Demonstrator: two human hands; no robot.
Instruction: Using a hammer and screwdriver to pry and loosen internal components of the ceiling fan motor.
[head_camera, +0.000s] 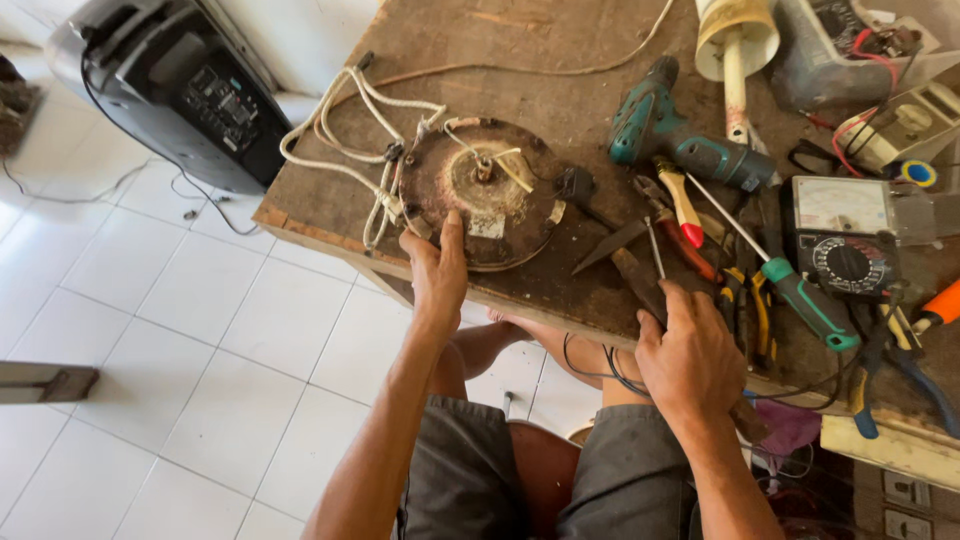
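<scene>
Rusty disc (490, 190) under left hand (437, 270), fingers flat

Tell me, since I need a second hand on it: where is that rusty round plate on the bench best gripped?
Probably at its rim. The rusty round plate lies flat, with wire stubs sticking up at its centre and a white cord joined on the left. The left hand already presses the near edge, so come from the right, fingers over the rim.

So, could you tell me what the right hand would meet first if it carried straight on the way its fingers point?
The right hand points up the bench; its fingers already rest on a dark flat tool. Straight beyond, it would likely meet the red-handled screwdriver next, though depth is unclear.
</scene>
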